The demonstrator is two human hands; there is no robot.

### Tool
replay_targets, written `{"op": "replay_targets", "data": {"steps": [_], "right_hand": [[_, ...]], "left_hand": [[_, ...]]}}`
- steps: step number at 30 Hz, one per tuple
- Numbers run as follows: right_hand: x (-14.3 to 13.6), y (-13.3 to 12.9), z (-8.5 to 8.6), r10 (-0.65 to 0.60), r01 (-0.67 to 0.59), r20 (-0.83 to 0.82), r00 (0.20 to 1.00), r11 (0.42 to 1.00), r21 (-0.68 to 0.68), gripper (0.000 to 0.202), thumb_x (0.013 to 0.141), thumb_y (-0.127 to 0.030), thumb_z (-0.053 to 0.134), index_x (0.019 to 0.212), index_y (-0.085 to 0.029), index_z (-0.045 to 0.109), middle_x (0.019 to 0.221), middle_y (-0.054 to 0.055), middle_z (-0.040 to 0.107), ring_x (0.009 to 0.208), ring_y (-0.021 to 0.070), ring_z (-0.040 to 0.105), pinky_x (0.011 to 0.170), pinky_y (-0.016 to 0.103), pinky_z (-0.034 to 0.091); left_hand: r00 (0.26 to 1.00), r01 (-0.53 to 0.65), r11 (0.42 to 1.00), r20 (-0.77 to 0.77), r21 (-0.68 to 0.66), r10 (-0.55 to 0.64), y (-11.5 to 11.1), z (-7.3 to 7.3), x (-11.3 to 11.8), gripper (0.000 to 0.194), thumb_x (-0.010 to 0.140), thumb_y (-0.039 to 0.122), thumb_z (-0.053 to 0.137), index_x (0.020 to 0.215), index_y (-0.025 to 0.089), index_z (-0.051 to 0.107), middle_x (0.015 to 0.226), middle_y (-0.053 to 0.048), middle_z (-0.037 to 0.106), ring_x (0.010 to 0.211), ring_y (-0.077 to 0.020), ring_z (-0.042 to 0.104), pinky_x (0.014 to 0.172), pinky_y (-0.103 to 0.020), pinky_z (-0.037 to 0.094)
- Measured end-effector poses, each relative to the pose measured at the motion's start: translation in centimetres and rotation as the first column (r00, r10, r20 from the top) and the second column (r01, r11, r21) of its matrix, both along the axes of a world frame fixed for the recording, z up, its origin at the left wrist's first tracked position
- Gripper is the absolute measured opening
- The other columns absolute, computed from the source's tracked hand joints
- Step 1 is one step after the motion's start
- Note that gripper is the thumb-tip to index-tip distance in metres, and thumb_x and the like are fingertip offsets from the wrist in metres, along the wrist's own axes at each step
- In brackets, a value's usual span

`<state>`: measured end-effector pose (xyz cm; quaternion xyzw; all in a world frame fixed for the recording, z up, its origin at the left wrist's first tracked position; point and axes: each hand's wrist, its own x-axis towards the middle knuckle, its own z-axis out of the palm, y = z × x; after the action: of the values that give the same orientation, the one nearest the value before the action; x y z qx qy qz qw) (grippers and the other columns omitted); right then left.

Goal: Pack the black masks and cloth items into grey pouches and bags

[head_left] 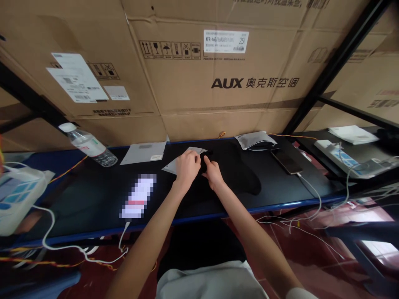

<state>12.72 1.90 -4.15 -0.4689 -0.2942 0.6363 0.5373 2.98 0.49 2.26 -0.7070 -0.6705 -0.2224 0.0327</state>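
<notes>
My left hand (187, 166) is closed, its fingers pinched at the opening of a small translucent grey plastic bag (170, 167). The hand covers much of the bag. Close beside it, my right hand (213, 171) grips the edge of a black cloth piece (240, 170) between thumb and fingers. The cloth lies flat across the dark tabletop to the right, and its outline partly blends into the surface. Whether any of the cloth is inside the bag cannot be made out.
Left of the hands are a water bottle (93, 145), a flat grey bag (143, 153) and a lit phone (139, 197) on a cable. To the right are a filled grey bag (255, 141) and a dark phone (286, 161). Large cardboard boxes (187, 99) stand behind the table.
</notes>
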Motion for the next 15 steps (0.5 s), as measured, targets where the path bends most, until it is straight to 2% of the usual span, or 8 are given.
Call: {"op": "replay_targets", "data": {"steps": [4,7,11,13,15], "right_hand": [[-0.4,0.4,-0.2,-0.036,0.034,0.101,0.994,0.999,0.021,0.032,0.083,-0.048,0.070,0.076,-0.021,0.056,0.070,-0.001,0.058,0.075,0.0169,0.059,0.064,0.027,0.053],[-0.8,1.2,-0.1,-0.021,0.017,0.127,0.992,0.999,0.036,0.028,0.082,-0.041,0.070,0.071,-0.020,0.056,0.065,-0.003,0.056,0.071,0.0154,0.058,0.064,0.026,0.051],[-1.6,2.1,0.2,0.004,-0.007,0.080,0.997,0.999,0.037,0.021,0.081,-0.034,0.071,0.072,-0.019,0.059,0.066,-0.002,0.060,0.070,0.0155,0.061,0.064,0.026,0.052],[-1.9,2.4,0.4,0.032,-0.033,0.023,0.999,0.999,0.030,0.022,0.082,-0.037,0.072,0.078,-0.019,0.060,0.069,0.000,0.065,0.071,0.0171,0.064,0.065,0.028,0.054],[-1.9,2.6,0.7,0.071,-0.069,-0.042,0.997,0.997,0.028,0.027,0.084,-0.044,0.073,0.085,-0.020,0.061,0.073,0.002,0.069,0.073,0.0189,0.067,0.066,0.030,0.056]], "left_hand": [[0.990,0.143,0.985,-0.012,0.098,-0.142,-0.7,-1.3,0.1,0.035,0.104,0.025,0.042,0.090,0.018,0.073,0.097,-0.010,0.070,0.091,-0.0224,0.068,0.081,-0.032,0.048],[0.981,0.191,0.972,0.006,0.137,-0.193,-0.9,-2.0,-0.2,0.039,0.107,0.027,0.038,0.090,0.019,0.073,0.095,-0.009,0.069,0.092,-0.0211,0.067,0.083,-0.031,0.048],[0.980,0.191,0.971,0.025,0.146,-0.197,-1.9,-2.7,-1.2,0.037,0.107,0.028,0.039,0.095,0.021,0.073,0.097,-0.009,0.069,0.097,-0.0224,0.066,0.089,-0.032,0.048],[0.982,0.177,0.970,0.035,0.168,-0.185,-3.1,-3.4,-1.7,0.028,0.104,0.026,0.044,0.104,0.022,0.073,0.104,-0.010,0.069,0.105,-0.0246,0.065,0.095,-0.034,0.048],[0.990,0.091,0.973,0.085,0.210,-0.111,-4.6,-4.3,-2.3,0.022,0.101,0.027,0.051,0.112,0.022,0.069,0.112,-0.012,0.066,0.111,-0.0265,0.063,0.098,-0.036,0.048]]}}
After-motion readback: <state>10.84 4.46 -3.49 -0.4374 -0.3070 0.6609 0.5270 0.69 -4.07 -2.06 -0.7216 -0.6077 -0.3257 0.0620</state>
